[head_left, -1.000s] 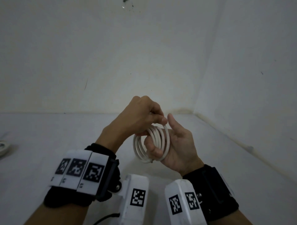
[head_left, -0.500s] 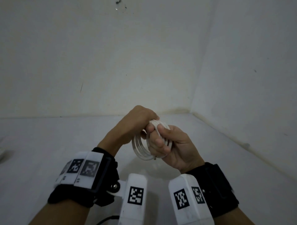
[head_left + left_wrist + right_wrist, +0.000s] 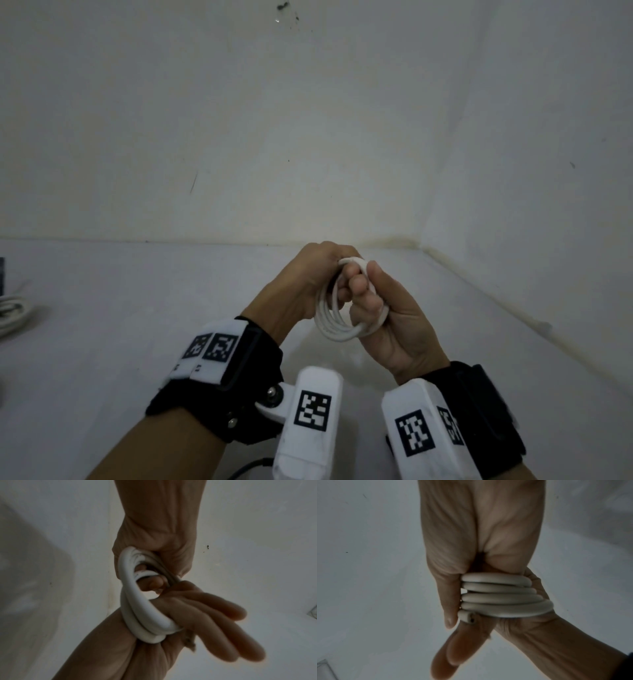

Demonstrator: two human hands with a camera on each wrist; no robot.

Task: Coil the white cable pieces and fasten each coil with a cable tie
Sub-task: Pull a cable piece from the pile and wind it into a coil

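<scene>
Fingers [image 3: 359, 291] of both hands clamp the white cable coil [image 3: 337, 329], seemingly stiff and springy, best pinched across all loops.

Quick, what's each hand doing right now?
Left hand: closed, gripping the top of the white cable coil.
Right hand: closed, fingers curled through the same coil.

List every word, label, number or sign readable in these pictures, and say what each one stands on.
No readable words, brands or numbers in any view.
Black-and-white square coded markers on the white plates of the left black wrist strap: patterns, not text.
Like markers on the two white wrist camera housings: patterns only.
Tiny dark marks under the left strap's markers: too small to read.
White coiled cable, held in both hands: no print visible.
</scene>
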